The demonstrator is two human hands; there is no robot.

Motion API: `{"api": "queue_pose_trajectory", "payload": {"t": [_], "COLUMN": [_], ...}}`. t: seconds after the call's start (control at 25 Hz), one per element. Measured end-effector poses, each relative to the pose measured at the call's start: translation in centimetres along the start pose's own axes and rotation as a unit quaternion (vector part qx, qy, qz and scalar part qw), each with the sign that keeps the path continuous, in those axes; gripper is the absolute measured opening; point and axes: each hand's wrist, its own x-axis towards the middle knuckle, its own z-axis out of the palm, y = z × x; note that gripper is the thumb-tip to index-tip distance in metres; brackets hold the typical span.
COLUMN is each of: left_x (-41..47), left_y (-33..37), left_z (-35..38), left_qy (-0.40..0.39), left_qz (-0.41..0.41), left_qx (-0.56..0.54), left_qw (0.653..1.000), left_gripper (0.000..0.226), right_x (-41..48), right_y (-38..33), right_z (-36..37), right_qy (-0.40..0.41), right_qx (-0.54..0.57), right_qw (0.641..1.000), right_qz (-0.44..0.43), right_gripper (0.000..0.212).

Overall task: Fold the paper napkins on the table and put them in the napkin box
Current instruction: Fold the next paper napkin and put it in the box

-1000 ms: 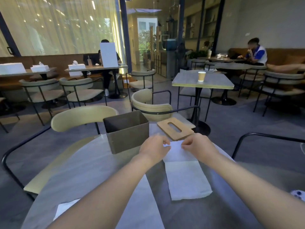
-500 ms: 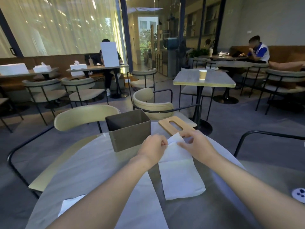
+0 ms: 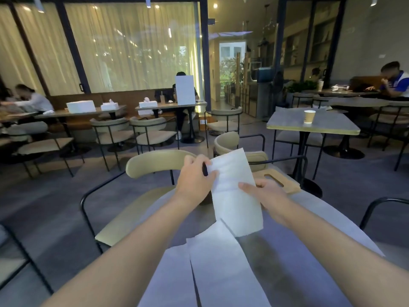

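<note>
A folded white paper napkin [image 3: 234, 196] is held upright above the round grey table [image 3: 298, 273]. My left hand [image 3: 195, 179] pinches its upper left edge. My right hand [image 3: 265, 192] grips its right side, thumb on the front. The brown napkin box is almost wholly hidden behind the napkin and my left hand; only a dark sliver [image 3: 204, 199] shows. Its wooden slotted lid [image 3: 280, 181] lies on the table just beyond my right hand. Flat unfolded napkins [image 3: 217, 269] lie on the near part of the table between my forearms.
A beige chair with a black frame [image 3: 155, 162] stands at the table's far left, another chair [image 3: 228, 142] behind it. A square table with a paper cup [image 3: 309, 116] is at the right rear. People sit at distant tables.
The napkin lay on the table with both hands at its far edge; now both hands have lifted it upright in front of the box. The camera has tilted up.
</note>
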Motion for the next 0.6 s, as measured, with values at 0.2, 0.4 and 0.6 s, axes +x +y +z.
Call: {"api": "queue_pose_trajectory", "payload": {"t": [0.2, 0.4, 0.6], "left_x": [-1.0, -0.9, -0.6], "left_y": [-0.3, -1.4, -1.9], "left_z": [-2.7, -2.3, -2.5], "left_qy": [-0.095, -0.199, -0.182], "left_qz": [-0.200, -0.229, -0.216], "left_qx": [-0.125, -0.272, -0.359], "left_qw": [0.967, 0.913, 0.890], "left_gripper": [0.048, 0.027, 0.023], "right_x": [0.5, 0.0, -0.5], "right_y": [-1.8, -2.6, -3.1], "right_z": [1.5, 1.9, 1.4], "right_qy": [-0.013, -0.069, -0.091], "right_qx": [0.078, 0.116, 0.094], "right_qw": [0.997, 0.991, 0.991], "right_qz": [0.004, 0.014, -0.028], "right_gripper": [0.034, 0.031, 0.027]}}
